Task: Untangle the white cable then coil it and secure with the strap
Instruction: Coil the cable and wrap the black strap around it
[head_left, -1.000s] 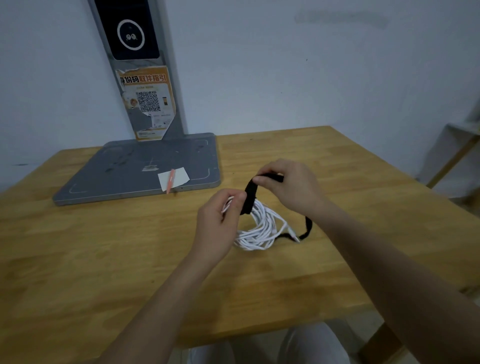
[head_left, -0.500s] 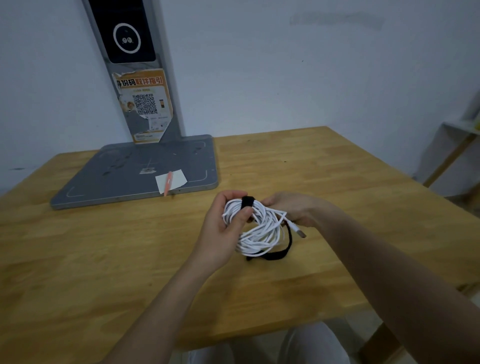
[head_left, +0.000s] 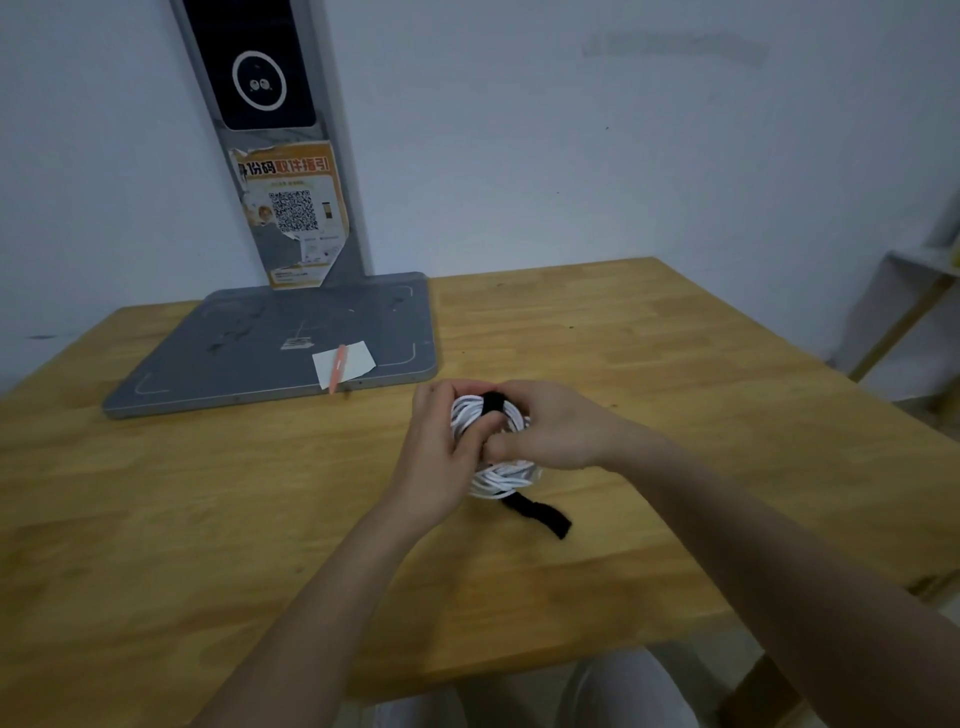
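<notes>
The white cable (head_left: 501, 480) is a coiled bundle held upright just above the wooden table (head_left: 649, 374). A black strap (head_left: 493, 402) crosses over the top of the coil, and its loose end (head_left: 540, 514) trails out below onto the table. My left hand (head_left: 441, 452) grips the coil's left side, with the thumb pressed near the strap. My right hand (head_left: 550, 426) closes over the coil's right side and middle, fingers curled in against the strap. The centre of the coil is hidden by both hands.
A grey base plate (head_left: 249, 358) with an upright post (head_left: 280, 156) bearing a QR-code sticker stands at the back left. A white paper slip and an orange pen (head_left: 337, 366) lie on its front edge. A shelf frame (head_left: 914, 322) stands right of the table.
My right hand has come in from behind the coil and now closes over its right side. The strap's loop below the coil has become a loose end trailing to the right.
</notes>
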